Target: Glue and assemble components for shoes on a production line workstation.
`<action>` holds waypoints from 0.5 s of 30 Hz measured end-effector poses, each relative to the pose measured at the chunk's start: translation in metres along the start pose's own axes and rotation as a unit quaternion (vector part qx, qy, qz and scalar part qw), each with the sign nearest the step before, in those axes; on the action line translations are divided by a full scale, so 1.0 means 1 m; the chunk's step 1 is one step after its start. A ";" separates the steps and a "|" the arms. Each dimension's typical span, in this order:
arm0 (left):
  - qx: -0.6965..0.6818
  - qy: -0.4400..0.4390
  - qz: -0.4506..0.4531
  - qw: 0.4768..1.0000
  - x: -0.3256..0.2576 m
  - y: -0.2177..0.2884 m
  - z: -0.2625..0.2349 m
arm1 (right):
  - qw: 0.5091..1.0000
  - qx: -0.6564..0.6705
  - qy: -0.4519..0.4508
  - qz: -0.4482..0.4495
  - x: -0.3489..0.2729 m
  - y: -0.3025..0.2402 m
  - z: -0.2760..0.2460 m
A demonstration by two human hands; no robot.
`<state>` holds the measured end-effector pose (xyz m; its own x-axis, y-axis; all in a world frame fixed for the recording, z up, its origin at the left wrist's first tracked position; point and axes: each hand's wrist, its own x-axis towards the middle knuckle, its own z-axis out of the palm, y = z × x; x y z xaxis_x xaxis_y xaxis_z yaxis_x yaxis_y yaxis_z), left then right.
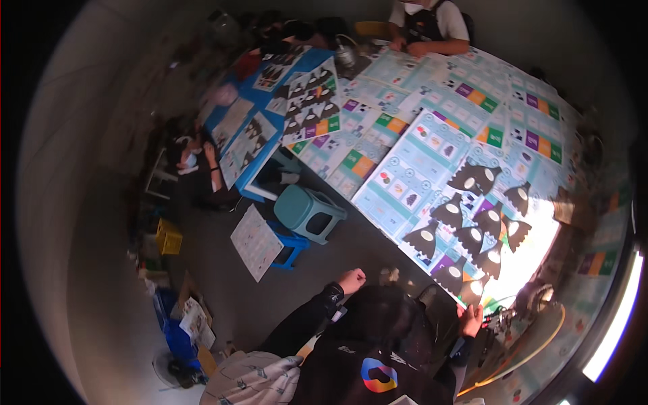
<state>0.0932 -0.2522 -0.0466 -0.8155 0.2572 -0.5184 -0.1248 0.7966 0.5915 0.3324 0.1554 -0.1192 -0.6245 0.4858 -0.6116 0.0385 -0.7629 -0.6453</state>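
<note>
Black fan-shaped pieces with scalloped edges and pale ovals [487, 221] lie in a loose cluster on a pale-blue printed sheet with fruit pictures [405, 172], at the brightly lit near corner of the big table. From where I stand, the worker's two hands are well apart. The right hand [470, 320] is at the table's edge, its fingers just beside the nearest black piece; whether they pinch it I cannot tell. The left hand [352, 280], below a black sleeve, is over the floor with its fingers curled in; I cannot see if anything is inside.

Beyond that hand, a white printed sheet [256, 241] lies tilted on a blue plastic stool [291, 251], near a teal plastic stool [297, 206]. One masked co-worker [442, 27] sits at the table's far side; another [196, 172] is beside a blue table [260, 162].
</note>
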 end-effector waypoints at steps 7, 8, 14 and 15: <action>-0.061 -0.002 -0.089 0.994 -0.055 -0.047 0.002 | 1.000 0.020 0.000 -0.016 0.018 0.013 -0.003; -0.065 -0.005 -0.097 0.993 -0.059 -0.056 0.005 | 1.000 0.014 -0.007 -0.019 0.020 0.010 -0.005; -0.109 0.003 -0.159 0.981 -0.091 -0.104 -0.004 | 0.995 -0.026 -0.080 -0.053 0.007 0.003 -0.017; -0.117 0.013 -0.163 0.979 -0.094 -0.110 -0.007 | 0.992 -0.035 -0.108 -0.051 0.004 -0.001 -0.014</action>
<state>0.1801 -0.3679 -0.0584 -0.7246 -0.0072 -0.6891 -0.5053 0.6855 0.5242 0.3411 0.1642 -0.1271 -0.7808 0.4495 -0.4339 0.0164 -0.6795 -0.7335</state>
